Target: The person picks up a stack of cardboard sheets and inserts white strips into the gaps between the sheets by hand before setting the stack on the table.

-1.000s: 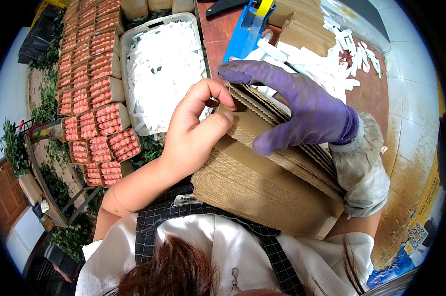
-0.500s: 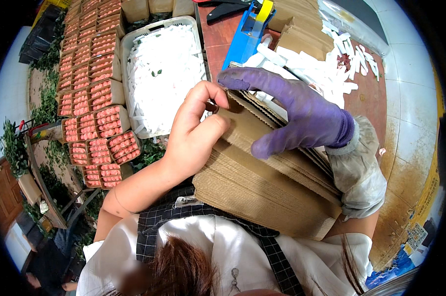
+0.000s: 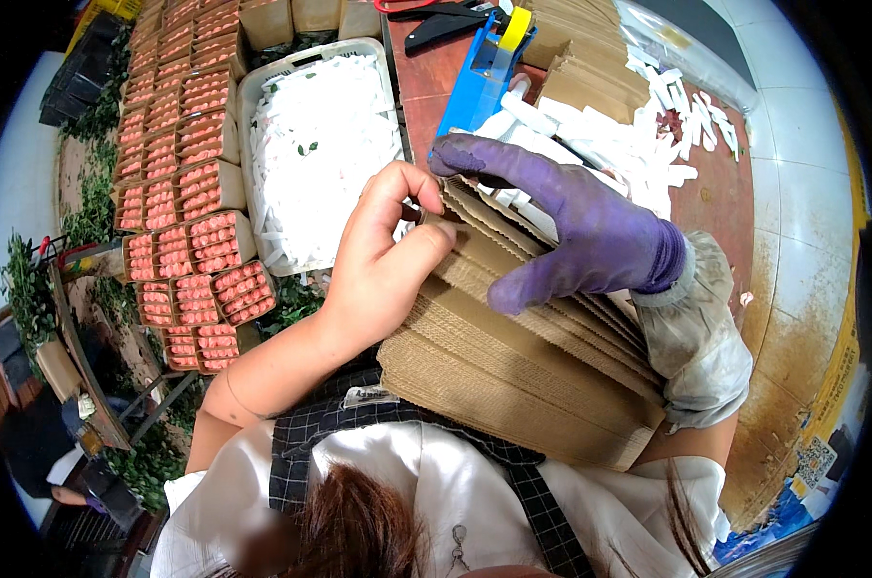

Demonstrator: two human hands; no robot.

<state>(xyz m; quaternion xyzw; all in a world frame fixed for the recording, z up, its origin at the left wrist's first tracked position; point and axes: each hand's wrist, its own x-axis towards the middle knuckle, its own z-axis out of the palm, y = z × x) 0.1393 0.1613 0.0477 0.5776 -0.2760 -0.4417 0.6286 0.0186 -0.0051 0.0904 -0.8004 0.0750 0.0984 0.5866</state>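
Note:
A thick stack of brown corrugated cardboard sheets (image 3: 513, 361) leans against my front, its layers fanned slightly apart at the far edge. My bare left hand (image 3: 388, 246) grips the sheets at their far left corner, thumb on the near face and fingers curled over the edge. Across the top of the stack, my right hand (image 3: 590, 226) wears a purple glove. Its thumb presses on the near sheets while the fingers reach over to the far side, so the hand clasps the stack. The right fingertips are partly hidden behind the cardboard.
A white basket (image 3: 390, 96) full of white foam-like sleeves stands beyond my left hand. Rows of cardboard boxes with pink flower heads (image 3: 200, 193) lie further left. On the red table (image 3: 715, 207) are a blue tape dispenser (image 3: 475, 82), loose white sleeves (image 3: 648, 144) and more cardboard (image 3: 595, 82).
The sheets at the far edge have spread further apart under my hands. My right hand has shifted very slightly. At the lower left, another person's arm has come into view.

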